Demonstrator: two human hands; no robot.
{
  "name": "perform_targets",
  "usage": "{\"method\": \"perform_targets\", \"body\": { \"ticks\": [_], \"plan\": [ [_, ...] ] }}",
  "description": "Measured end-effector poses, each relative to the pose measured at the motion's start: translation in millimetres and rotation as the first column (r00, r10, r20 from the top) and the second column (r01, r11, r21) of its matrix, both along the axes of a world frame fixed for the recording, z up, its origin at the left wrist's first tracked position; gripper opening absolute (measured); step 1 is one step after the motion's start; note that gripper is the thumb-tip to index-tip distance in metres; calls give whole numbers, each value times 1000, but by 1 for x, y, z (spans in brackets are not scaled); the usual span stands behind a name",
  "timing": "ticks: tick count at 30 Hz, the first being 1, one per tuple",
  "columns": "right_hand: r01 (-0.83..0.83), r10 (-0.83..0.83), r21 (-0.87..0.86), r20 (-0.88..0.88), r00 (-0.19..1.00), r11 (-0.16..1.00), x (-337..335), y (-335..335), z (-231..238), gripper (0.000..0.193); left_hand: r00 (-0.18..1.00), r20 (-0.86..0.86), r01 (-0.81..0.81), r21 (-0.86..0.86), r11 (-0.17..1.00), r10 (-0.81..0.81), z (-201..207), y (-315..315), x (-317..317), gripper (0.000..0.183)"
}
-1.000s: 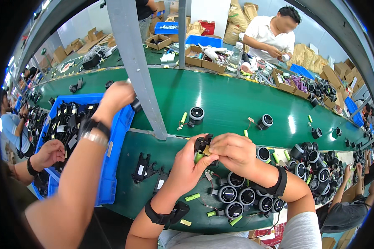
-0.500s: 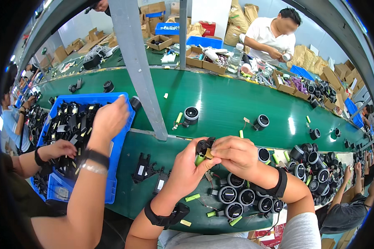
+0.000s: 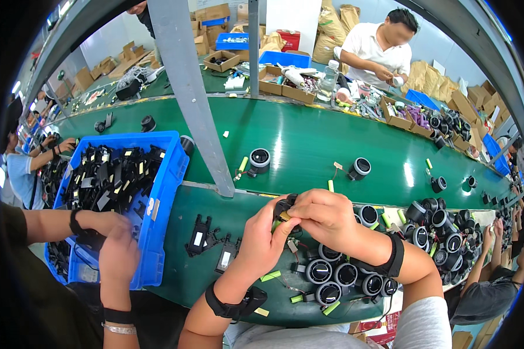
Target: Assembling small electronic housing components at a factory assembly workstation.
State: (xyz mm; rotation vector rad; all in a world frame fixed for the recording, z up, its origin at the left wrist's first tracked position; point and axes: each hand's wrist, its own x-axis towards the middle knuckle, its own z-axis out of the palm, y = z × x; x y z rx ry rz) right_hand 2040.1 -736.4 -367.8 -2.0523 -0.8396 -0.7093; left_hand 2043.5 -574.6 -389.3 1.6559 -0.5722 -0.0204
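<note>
My left hand (image 3: 262, 241) is closed around a small black plastic part (image 3: 283, 205), held above the near edge of the bench. A small yellow piece (image 3: 284, 216) shows against that part, and the fingertips of my right hand (image 3: 325, 220) pinch at it from the right. My fingers hide most of both. Below my hands stand several round black-and-grey fan-like units (image 3: 319, 271) with wires and green battery cells (image 3: 270, 276). Left of my left wrist lie black plastic housings with white labels (image 3: 226, 257).
A blue bin (image 3: 172, 168) full of black parts stands at the left, where a co-worker's hands (image 3: 119, 250) work. A grey metal post (image 3: 192, 99) rises ahead. Beyond it, a green conveyor (image 3: 308, 136) carries several fan-like units. More units are heaped at the right (image 3: 445, 232).
My hands stay together on the black part; the green cell seen beneath my fingers is now hidden. The co-worker's raised arm has come down to the bin's near side. Conveyor units have shifted slightly left.
</note>
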Motion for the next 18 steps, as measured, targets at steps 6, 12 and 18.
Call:
{"method": "perform_targets", "body": {
  "ticks": [6,12,18],
  "plan": [
    [37,-37,-20,4,999,999,2,1,-3,18,998,-24,49,-67,997,-51,0,0,3,31],
    [90,-92,-37,-62,994,995,-2,3,-2,22,996,-65,48,-86,995,-54,2,-1,2,28],
    [135,-138,-70,-45,989,988,2,8,-8,20,998,-57,0,-103,995,-6,-10,-4,4,27]
  ]
}}
